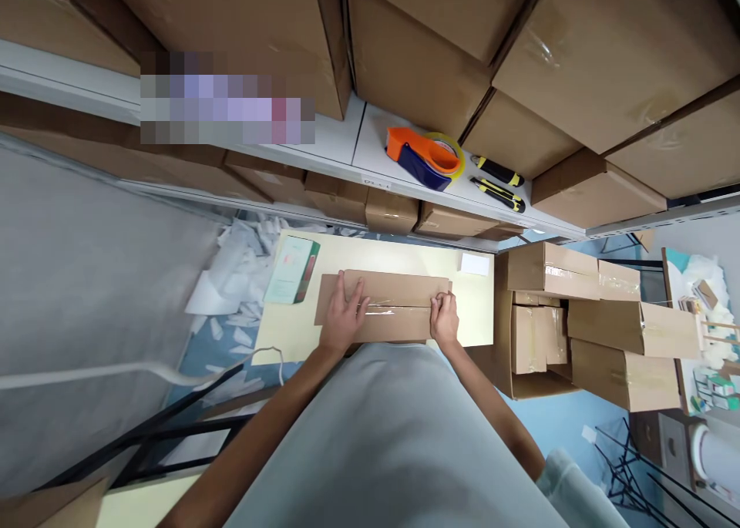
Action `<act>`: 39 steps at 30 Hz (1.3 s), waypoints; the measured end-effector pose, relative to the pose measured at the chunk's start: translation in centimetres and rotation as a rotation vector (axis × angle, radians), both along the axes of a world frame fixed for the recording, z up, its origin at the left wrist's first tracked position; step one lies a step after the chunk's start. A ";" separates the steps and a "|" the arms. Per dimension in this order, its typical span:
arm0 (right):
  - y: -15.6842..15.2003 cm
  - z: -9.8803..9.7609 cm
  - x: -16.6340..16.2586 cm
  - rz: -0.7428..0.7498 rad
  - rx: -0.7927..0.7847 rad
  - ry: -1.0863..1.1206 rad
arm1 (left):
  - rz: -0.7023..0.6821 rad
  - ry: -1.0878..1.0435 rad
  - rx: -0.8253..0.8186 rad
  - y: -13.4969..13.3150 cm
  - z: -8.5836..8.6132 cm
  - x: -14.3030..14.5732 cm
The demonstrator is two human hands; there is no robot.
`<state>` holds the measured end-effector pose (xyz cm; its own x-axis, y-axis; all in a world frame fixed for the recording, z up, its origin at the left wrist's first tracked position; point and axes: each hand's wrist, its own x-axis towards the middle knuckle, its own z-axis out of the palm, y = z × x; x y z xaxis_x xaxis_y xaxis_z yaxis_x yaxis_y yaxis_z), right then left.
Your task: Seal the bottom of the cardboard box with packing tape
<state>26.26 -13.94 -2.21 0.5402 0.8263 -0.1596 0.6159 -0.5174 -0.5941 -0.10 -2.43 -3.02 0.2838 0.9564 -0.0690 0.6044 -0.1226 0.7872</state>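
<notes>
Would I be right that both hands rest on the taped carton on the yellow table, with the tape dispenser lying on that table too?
Not quite: the tape dispenser lies on the white shelf above, beside two utility knives, not on the yellow table. The head view shows this. The left hand and right hand do rest on the taped carton.

Both bare forearms enter from the lower part of the frame and converge toward its centre. The left hand (pixel 343 317), just left of centre, lies palm down with fingers spread and extended flat, pointing to the top of the frame. The right hand (pixel 445 317), right of centre, is curled, fingertips bunched together, wrist slightly bent.
</notes>
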 end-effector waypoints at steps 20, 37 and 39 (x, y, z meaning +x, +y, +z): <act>1.6 0.9 -0.7 0.127 0.264 -0.360 | -0.034 0.210 0.611 3.0 -3.9 0.1; 30.8 23.5 2.2 0.499 0.180 -0.765 | 0.000 0.043 0.499 18.4 22.0 15.7; 32.3 23.7 1.7 0.479 0.041 -0.749 | 0.019 0.042 0.484 18.9 22.1 15.2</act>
<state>27.92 18.34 21.47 0.0862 0.9876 0.1314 0.9950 -0.0921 0.0396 15.09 16.43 19.07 0.2723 0.8865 0.3741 0.6404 -0.4571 0.6172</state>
